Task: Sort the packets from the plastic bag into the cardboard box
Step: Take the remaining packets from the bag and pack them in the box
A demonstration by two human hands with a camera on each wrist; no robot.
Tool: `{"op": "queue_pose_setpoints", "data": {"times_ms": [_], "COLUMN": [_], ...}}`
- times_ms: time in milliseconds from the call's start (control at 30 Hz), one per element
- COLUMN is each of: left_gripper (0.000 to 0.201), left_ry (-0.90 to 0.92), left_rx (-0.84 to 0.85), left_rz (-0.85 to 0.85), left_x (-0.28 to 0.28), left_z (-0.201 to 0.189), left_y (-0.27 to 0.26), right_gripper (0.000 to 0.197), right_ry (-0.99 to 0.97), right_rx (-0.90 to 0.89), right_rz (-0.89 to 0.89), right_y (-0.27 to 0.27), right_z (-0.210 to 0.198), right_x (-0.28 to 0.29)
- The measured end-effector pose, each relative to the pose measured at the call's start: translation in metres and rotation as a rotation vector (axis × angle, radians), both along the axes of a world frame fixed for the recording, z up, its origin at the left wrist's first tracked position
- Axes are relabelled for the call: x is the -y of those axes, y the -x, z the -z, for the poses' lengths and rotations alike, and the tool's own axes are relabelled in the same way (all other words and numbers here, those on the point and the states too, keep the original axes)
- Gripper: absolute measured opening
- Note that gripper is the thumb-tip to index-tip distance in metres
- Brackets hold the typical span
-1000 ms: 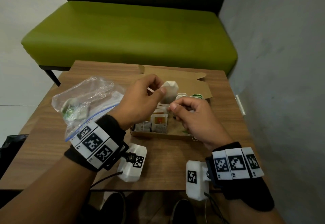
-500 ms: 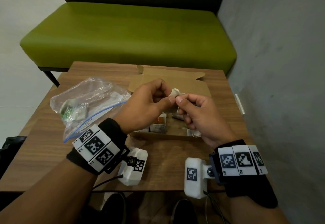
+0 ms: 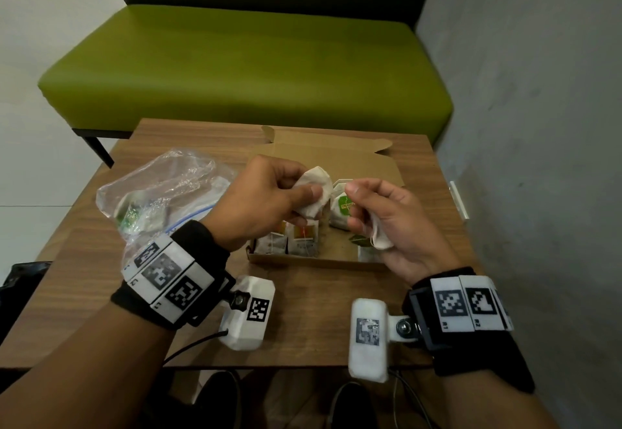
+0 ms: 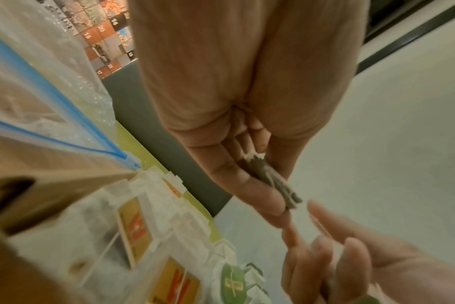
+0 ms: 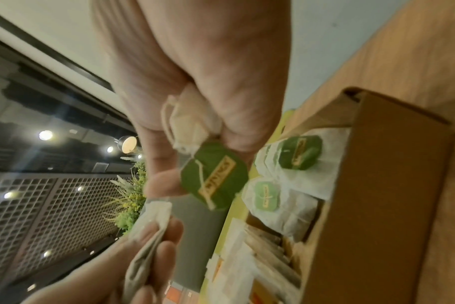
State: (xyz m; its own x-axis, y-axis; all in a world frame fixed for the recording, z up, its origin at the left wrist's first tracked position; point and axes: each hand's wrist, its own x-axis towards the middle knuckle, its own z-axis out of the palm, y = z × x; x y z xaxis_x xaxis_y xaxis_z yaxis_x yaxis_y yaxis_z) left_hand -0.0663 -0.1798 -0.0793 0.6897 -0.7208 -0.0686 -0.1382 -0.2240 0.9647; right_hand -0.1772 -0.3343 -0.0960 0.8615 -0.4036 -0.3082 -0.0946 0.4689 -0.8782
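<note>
**Two tea bags held over the box**

Left hand [image 3: 266, 198] pinches a white paper tea bag [image 3: 314, 191]; right hand [image 3: 393, 223] fingers curl round a green-tagged tea bag [image 5: 195, 131], both above the open brown cardboard box [image 3: 313, 262], clear plastic bag [image 3: 161, 189] lying left on the wooden tabletop [image 3: 303, 327].

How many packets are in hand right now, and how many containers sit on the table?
Packets in hand: 2 (white packet in left hand, green-tagged packet in right hand)
Plastic bag: 1
Cardboard box: 1
Total: 4
</note>
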Motion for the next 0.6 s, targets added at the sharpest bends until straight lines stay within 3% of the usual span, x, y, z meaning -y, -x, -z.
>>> {"op": "queue_pose_setpoints", "data": {"times_ms": [167, 367, 433, 533, 600], "left_gripper": [0.01, 0.011, 0.012, 0.013, 0.012], "left_ry": [0.033, 0.039, 0.055, 0.07, 0.079], "left_rx": [0.01, 0.064, 0.059, 0.041, 0.04], "left_rz": [-0.023, -0.037, -0.059, -0.067, -0.062], "left_x": [-0.004, -0.006, -0.006, -0.006, -0.005], "left_z": [-0.006, -0.009, -0.01, -0.01, -0.01], "left_y": [-0.003, -0.004, -0.006, -0.006, -0.005], "right_gripper": [0.006, 0.011, 0.011, 0.008, 0.022], "right_ry": [-0.042, 0.334, 0.391, 0.461, 0.527], "right_rx": [-0.023, -0.129, -0.133, -0.117, -0.094], "right_rz": [0.226, 0.443, 0.383, 0.14, -0.053], "right_y": [-0.001, -0.003, -0.002, 0.001, 0.002], "right_z": [-0.001, 0.004, 0.002, -0.003, -0.004], "right_x": [0.002, 0.004, 0.002, -0.006, -0.01]}}
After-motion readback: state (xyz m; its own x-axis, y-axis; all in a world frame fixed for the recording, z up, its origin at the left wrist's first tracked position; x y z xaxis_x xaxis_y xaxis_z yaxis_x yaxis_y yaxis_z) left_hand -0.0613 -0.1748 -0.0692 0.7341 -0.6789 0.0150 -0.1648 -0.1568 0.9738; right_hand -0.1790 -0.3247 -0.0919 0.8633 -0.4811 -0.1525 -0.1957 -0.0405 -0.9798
